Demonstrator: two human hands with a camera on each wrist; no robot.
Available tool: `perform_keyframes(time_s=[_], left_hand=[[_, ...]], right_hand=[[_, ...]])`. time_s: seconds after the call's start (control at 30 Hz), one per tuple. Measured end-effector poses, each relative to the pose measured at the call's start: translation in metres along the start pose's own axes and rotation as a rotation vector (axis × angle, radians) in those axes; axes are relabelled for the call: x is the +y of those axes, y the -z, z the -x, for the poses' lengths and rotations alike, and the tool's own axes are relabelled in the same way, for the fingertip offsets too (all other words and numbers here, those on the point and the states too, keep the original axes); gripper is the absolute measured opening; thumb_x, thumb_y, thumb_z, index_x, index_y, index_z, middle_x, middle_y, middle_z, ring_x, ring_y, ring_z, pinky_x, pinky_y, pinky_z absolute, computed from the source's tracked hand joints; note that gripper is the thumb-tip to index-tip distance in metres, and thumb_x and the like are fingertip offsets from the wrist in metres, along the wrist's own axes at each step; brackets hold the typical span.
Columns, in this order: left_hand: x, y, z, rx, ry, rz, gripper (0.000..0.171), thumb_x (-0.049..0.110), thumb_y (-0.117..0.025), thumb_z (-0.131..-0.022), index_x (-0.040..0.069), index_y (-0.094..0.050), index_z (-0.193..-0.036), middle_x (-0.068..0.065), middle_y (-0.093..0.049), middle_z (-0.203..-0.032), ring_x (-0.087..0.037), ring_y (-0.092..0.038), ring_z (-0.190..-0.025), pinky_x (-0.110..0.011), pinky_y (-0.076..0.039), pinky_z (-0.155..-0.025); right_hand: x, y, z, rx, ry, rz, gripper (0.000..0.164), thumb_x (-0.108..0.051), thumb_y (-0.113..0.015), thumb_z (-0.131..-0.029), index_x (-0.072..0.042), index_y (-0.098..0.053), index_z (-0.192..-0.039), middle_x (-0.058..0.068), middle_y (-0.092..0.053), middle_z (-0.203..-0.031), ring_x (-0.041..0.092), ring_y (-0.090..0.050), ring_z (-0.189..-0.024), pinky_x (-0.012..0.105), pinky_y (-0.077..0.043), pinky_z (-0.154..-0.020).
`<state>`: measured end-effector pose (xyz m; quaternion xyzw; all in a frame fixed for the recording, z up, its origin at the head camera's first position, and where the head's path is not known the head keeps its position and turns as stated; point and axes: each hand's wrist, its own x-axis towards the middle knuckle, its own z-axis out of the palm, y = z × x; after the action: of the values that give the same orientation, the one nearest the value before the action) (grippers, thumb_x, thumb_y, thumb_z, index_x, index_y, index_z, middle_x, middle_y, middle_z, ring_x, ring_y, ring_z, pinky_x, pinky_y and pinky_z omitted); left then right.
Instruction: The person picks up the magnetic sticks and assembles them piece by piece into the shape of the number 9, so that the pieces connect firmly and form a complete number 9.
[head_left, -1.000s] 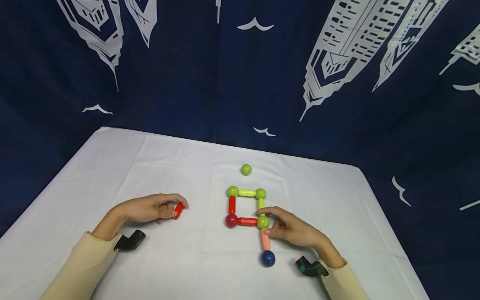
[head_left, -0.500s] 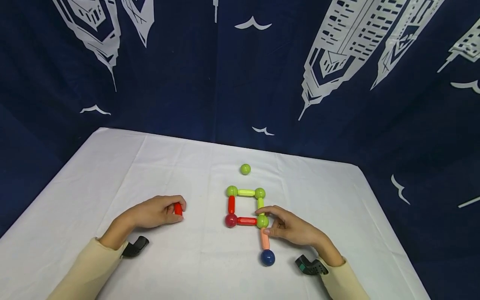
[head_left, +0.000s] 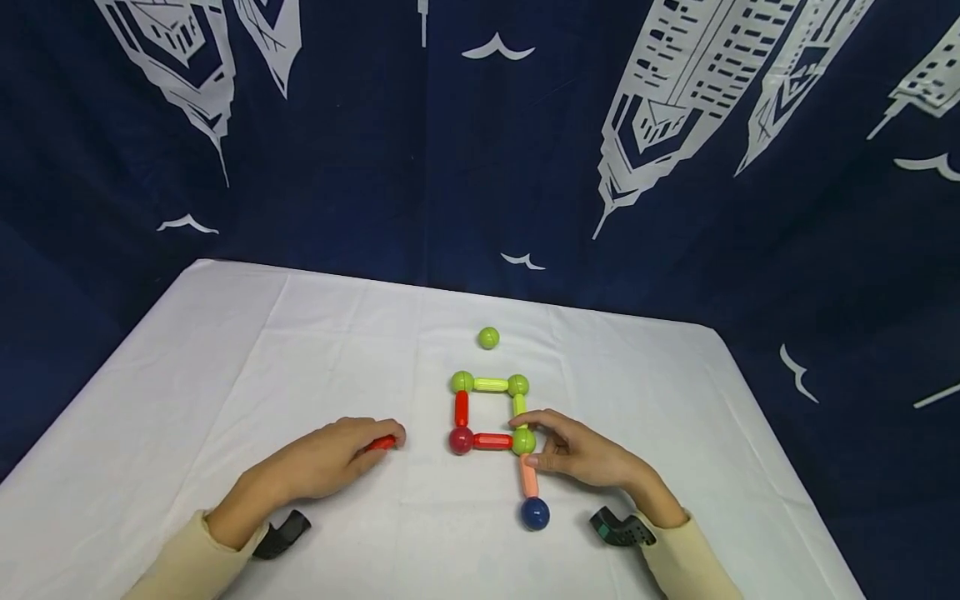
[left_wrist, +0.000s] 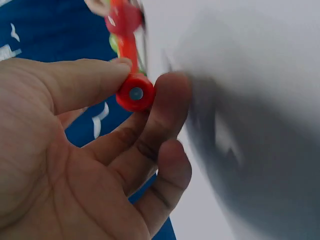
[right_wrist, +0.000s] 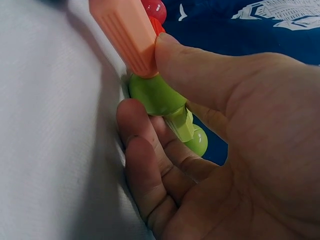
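My left hand (head_left: 326,458) pinches a short red magnetic rod (head_left: 382,442) between thumb and fingers, left of a ball-and-rod figure. In the left wrist view a metal disc shows at the end of the red rod (left_wrist: 135,93). The figure is a square of red and yellow-green rods with green balls and one red ball (head_left: 461,440). From its near right green ball (head_left: 523,441), a salmon rod (head_left: 529,478) leads to a dark blue ball (head_left: 535,513). My right hand (head_left: 585,450) holds that corner, its thumb against the salmon rod (right_wrist: 127,37) and its fingers around the green ball (right_wrist: 155,95).
A loose green ball (head_left: 488,337) lies beyond the square. Everything rests on a white cloth-covered table (head_left: 300,350). Behind its far edge hangs a dark blue curtain (head_left: 360,167) printed with white buildings and birds.
My left hand has moved right and nearer to the figure with the red rod, which has turned in its grip. The right hand and the figure have stayed in place.
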<state>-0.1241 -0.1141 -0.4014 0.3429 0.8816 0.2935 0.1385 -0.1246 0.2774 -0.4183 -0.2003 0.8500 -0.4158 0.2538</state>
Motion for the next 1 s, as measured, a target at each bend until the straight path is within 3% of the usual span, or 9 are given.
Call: perform_keyframes(time_s=[0.07,0.2,0.3,0.43,0.77,1.0], left_hand=[[0.01,-0.005,-0.002,-0.03,-0.002,0.0,0.026,0.017,-0.059,-0.101,0.03,-0.057,-0.123,0.009,-0.059,-0.098,-0.012,-0.054,-0.093,-0.037,-0.047,-0.083],[0.027,-0.017,-0.01,-0.072,-0.006,0.021,0.037,0.018,-0.067,-0.097,0.03,-0.051,-0.128,0.012,-0.059,-0.091,-0.007,-0.054,-0.082,-0.029,-0.046,-0.073],[0.037,-0.027,-0.017,-0.094,-0.031,0.048,0.032,0.02,-0.07,-0.094,0.024,-0.056,-0.122,0.014,-0.058,-0.085,-0.002,-0.05,-0.071,-0.022,-0.044,-0.065],[0.047,-0.036,-0.027,-0.124,-0.059,0.07,0.023,0.02,-0.072,-0.093,0.021,-0.062,-0.113,0.014,-0.058,-0.084,-0.001,-0.049,-0.068,-0.019,-0.043,-0.063],[0.056,-0.055,-0.046,-0.15,-0.107,0.117,0.018,0.02,-0.072,-0.093,0.022,-0.063,-0.108,0.014,-0.054,-0.079,0.001,-0.048,-0.065,-0.018,-0.042,-0.062],[0.059,-0.064,-0.049,-0.157,-0.12,0.165,0.019,0.021,-0.071,-0.093,0.024,-0.062,-0.11,0.017,-0.057,-0.089,0.003,-0.051,-0.076,-0.017,-0.043,-0.072]], right_hand=[[0.0,0.0,0.0,0.002,-0.002,-0.001,0.055,-0.025,-0.07,-0.095,-0.023,-0.047,-0.145,0.005,-0.051,-0.094,0.008,-0.049,-0.067,0.02,-0.041,-0.061],[0.001,0.0,0.0,0.003,0.008,-0.006,0.055,-0.024,-0.07,-0.095,-0.023,-0.047,-0.144,0.006,-0.051,-0.097,0.008,-0.049,-0.067,0.02,-0.041,-0.061],[0.0,-0.001,0.001,0.004,0.019,-0.015,0.055,-0.023,-0.071,-0.094,-0.022,-0.047,-0.144,0.006,-0.05,-0.093,0.007,-0.048,-0.067,0.02,-0.041,-0.06],[0.0,-0.001,0.001,0.015,0.026,-0.014,0.055,-0.023,-0.071,-0.094,-0.021,-0.048,-0.144,0.007,-0.05,-0.093,0.008,-0.047,-0.066,0.02,-0.04,-0.06],[0.0,-0.003,0.0,0.029,0.014,0.005,0.055,-0.024,-0.071,-0.094,-0.023,-0.048,-0.144,0.01,-0.05,-0.102,0.008,-0.048,-0.066,0.02,-0.041,-0.06],[0.0,-0.004,-0.001,0.056,0.02,0.025,0.054,-0.027,-0.07,-0.095,-0.023,-0.048,-0.144,0.013,-0.05,-0.107,0.008,-0.047,-0.067,0.021,-0.04,-0.061]])
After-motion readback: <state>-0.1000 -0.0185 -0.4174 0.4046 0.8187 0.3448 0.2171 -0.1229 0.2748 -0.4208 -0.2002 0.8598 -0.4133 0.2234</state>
